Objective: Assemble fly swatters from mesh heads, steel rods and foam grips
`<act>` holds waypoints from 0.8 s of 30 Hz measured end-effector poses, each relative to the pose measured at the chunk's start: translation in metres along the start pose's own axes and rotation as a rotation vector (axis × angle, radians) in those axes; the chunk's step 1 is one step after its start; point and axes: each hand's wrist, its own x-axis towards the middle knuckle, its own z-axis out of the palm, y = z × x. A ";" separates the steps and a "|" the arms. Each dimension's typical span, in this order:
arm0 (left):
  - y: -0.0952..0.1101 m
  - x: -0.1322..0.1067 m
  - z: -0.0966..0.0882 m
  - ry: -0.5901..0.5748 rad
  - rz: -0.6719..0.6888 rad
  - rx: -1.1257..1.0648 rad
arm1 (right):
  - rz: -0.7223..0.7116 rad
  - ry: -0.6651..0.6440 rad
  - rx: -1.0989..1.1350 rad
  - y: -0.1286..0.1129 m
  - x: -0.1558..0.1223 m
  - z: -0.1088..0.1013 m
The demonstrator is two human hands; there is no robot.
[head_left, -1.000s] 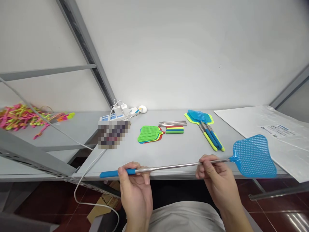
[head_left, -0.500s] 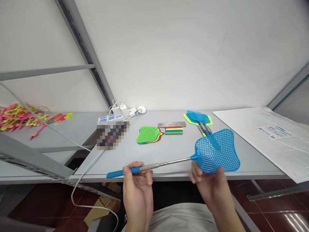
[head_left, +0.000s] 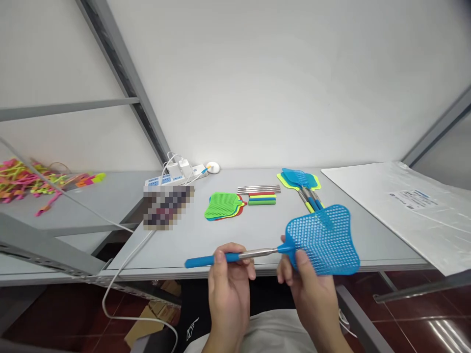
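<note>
While both hands hold it — the blue swatter extends past each.

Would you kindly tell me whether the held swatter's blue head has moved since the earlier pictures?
Yes; the blue head has moved left, away from the white package.

The near blue swatter is showing perforated plastic with a soft sheen, its shaft is gleaming like polished metal, and its grip is looking smooth and matt. Farther off, the metal rods are shining, while the stacked green mesh head is looking like plastic. The grey worktop is appearing smooth and matt. At right, the white package is wearing creased, glossy plastic film. Near left, the cardboard is looking dull; near right, the floor tiles are reflecting light glossily.
</note>
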 end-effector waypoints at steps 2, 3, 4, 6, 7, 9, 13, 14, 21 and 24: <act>-0.009 -0.001 -0.001 -0.062 -0.177 -0.017 | -0.019 -0.171 -0.152 0.000 0.003 -0.004; -0.014 -0.001 0.001 -0.082 -0.259 -0.022 | -0.050 -0.228 -0.231 0.000 0.005 -0.006; -0.019 0.000 0.003 -0.103 -0.325 -0.021 | -0.098 -0.254 -0.300 -0.002 0.008 -0.009; -0.023 0.005 0.008 -0.166 -0.412 0.007 | -0.227 -0.223 -0.391 -0.009 0.017 -0.015; -0.023 0.009 0.011 -0.207 -0.438 0.031 | -0.297 -0.161 -0.410 -0.016 0.024 -0.019; -0.015 0.018 0.014 -0.274 -0.437 0.117 | -0.412 0.018 -0.442 -0.037 0.042 -0.031; 0.012 0.040 0.006 -0.347 -0.226 0.492 | -0.468 0.371 -0.794 -0.090 0.092 -0.058; 0.018 0.046 0.003 -0.372 -0.158 0.612 | -0.422 0.373 -0.980 -0.099 0.108 -0.064; 0.033 0.078 -0.023 -0.328 0.373 1.127 | 0.025 0.111 -1.606 -0.080 0.219 -0.074; 0.031 0.081 -0.031 -0.285 0.379 1.127 | 0.094 0.053 -1.644 -0.061 0.234 -0.070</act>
